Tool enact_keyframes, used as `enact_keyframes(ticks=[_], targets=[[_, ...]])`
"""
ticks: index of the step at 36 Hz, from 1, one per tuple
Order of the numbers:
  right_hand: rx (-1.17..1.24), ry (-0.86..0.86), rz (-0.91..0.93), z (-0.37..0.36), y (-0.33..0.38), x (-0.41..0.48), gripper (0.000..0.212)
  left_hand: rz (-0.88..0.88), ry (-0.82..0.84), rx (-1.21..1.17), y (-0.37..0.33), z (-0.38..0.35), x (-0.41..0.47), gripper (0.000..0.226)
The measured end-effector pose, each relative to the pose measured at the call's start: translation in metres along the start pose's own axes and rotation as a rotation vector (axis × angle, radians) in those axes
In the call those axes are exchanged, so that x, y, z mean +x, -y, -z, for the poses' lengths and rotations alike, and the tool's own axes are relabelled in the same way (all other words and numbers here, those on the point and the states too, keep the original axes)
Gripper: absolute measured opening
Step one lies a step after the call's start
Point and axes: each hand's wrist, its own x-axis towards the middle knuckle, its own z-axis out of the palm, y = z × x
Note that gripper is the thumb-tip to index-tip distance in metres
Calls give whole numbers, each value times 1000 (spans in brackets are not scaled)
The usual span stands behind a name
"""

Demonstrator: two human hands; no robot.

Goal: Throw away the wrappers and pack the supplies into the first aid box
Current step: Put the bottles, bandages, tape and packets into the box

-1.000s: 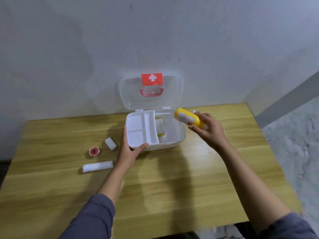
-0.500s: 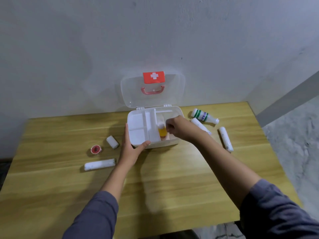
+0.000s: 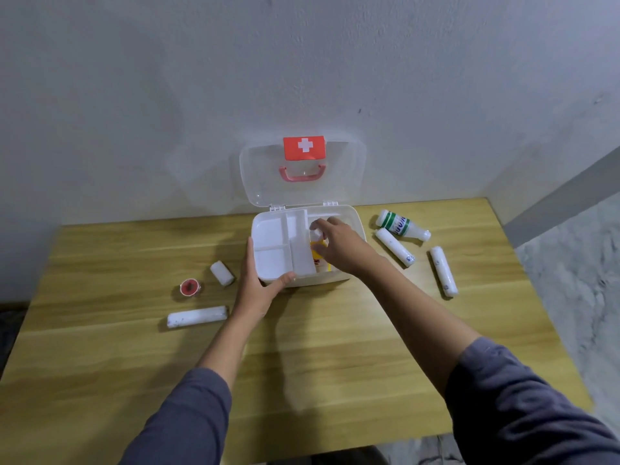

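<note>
First aid box (image 3: 268,263): open at the desk's back edge against the wall, clear lid (image 3: 261,176) upright, white divider tray (image 3: 298,243) across its left half.
Left hand (image 3: 256,290): spread open against the box's front-left corner, thumb on the front wall, bracing it.
Right hand (image 3: 339,250): down inside the right compartment, fingers curled over a yellow bottle (image 3: 315,253); whether they grip it or have let go, I cannot tell.
Bottle handling: probably light, rigid, smooth plastic (slippery if pinched at the cap); best taken round the body.
Waiting at the right edge: green-banded bottle (image 3: 399,224), two long gauze rolls (image 3: 394,246) (image 3: 443,271).
Waiting left of the box: short roll (image 3: 221,272), red tape (image 3: 190,287), long roll (image 3: 197,316).
Rolls: likely soft and light; grasp mid-length.
</note>
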Motion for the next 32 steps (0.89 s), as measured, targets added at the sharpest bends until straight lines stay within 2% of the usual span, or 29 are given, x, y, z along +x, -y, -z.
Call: enact_keyframes(ticks=[9,15,18,20,22,25,28,32], targets=[[-21,-78,86,-7,-8,-26,22,19,1,-7,-1,0,-1,106],[28,-67,84,-4,-10,-22,31,48,1,-23,-5,-1,-2,110],[101,-29,88,-1,-10,-20,42,59,-1,-13,-8,-2,-3,110],[143,-59,107,4,-15,-22,47,65,-3,7,-9,-1,-3,108],[192,-144,121,12,-26,-25,43,75,-9,13,-10,0,-4,106],[251,-314,37,27,-57,-24,32,86,-20,12,-14,-1,-5,102],[258,-428,-147,38,-97,-18,29,101,-45,-6,-18,-5,-7,99],[161,-335,-371,40,-149,-2,44,102,-57,-9,-20,-7,-7,98]])
